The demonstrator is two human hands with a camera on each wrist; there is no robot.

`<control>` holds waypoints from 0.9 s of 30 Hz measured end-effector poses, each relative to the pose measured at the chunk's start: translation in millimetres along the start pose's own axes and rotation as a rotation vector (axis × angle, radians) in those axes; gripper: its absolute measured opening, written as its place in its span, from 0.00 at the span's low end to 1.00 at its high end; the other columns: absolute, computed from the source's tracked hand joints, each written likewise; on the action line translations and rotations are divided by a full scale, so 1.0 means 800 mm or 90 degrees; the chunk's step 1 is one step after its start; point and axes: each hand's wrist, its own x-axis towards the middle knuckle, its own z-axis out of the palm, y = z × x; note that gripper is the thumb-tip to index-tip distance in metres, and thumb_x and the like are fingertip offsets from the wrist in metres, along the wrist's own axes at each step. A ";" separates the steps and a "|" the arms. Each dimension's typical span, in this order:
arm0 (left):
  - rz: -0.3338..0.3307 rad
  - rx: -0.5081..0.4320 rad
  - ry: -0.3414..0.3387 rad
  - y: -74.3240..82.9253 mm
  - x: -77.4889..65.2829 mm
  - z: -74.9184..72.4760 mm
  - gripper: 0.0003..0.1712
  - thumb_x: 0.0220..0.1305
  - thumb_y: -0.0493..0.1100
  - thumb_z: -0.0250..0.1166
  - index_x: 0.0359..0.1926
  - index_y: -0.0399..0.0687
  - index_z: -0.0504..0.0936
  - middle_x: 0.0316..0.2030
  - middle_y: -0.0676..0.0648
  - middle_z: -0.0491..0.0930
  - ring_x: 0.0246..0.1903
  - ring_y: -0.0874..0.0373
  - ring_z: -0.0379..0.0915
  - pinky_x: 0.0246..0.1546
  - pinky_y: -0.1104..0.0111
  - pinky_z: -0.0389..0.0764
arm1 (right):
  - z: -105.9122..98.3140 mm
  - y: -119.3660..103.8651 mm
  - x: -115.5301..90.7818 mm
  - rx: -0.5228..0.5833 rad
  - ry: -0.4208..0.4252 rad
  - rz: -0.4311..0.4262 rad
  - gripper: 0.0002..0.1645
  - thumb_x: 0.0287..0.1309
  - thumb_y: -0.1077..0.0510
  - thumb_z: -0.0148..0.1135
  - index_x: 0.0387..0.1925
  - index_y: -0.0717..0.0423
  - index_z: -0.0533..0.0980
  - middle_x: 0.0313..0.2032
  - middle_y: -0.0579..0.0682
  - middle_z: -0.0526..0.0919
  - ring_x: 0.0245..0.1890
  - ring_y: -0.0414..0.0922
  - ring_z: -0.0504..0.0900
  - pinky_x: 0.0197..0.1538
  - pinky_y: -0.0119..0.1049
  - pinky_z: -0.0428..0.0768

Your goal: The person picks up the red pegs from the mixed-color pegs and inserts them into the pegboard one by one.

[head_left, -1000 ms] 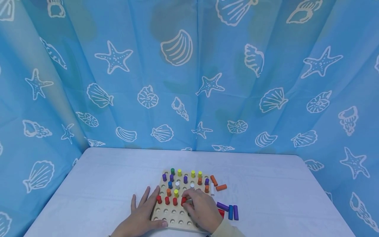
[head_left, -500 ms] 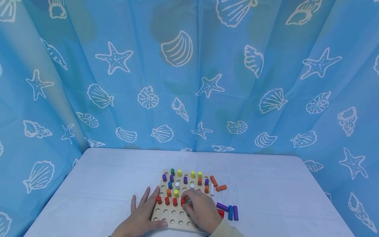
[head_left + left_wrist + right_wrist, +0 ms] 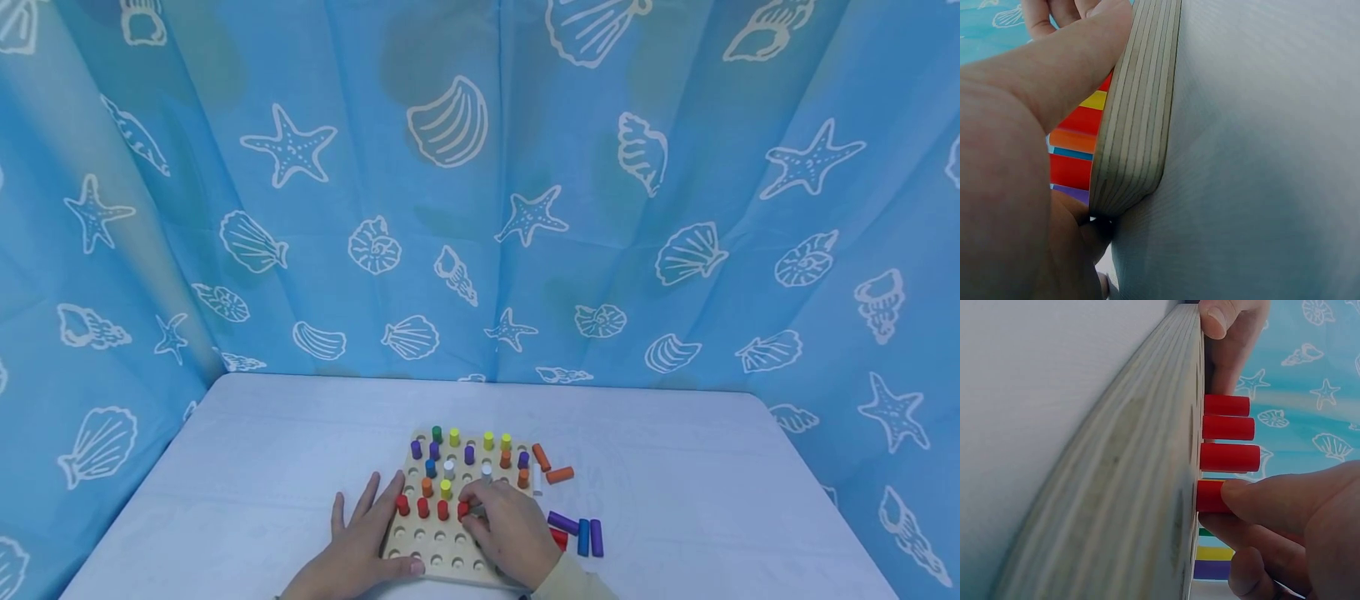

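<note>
A wooden pegboard with rows of round holes lies on the table. My left hand rests at its left edge with fingers spread, the thumb on the near left corner. My right hand pinches a red peg between thumb and finger, upright at the board's surface; how deep it sits in its hole I cannot tell. To its left, three more red pegs stand in the same row. Farther back on the board are a yellow peg, an orange peg and several others in purple, blue, white and green.
Loose pegs lie right of the board: two orange pegs, a white peg, purple ones, a blue peg and a red piece partly behind the right hand. A shell-patterned blue curtain hangs behind the white table.
The red peg in the right hand has shifted very slightly left and now stands straighter in line with the other red pegs. The left hand stays where it was.
</note>
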 end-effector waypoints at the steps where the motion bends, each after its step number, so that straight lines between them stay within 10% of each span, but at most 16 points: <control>1: -0.002 0.003 0.000 0.001 0.000 0.000 0.72 0.47 0.73 0.72 0.80 0.42 0.48 0.77 0.36 0.53 0.77 0.36 0.28 0.65 0.32 0.19 | 0.000 0.000 0.000 0.000 -0.001 0.001 0.11 0.60 0.53 0.72 0.44 0.46 0.80 0.33 0.38 0.83 0.29 0.32 0.74 0.34 0.31 0.79; 27: 0.003 -0.009 0.004 0.000 -0.001 0.001 0.71 0.47 0.73 0.72 0.80 0.42 0.48 0.77 0.36 0.53 0.77 0.36 0.26 0.65 0.32 0.17 | -0.028 -0.001 -0.014 0.014 0.013 0.034 0.16 0.60 0.52 0.71 0.50 0.48 0.81 0.40 0.39 0.86 0.33 0.34 0.78 0.38 0.37 0.82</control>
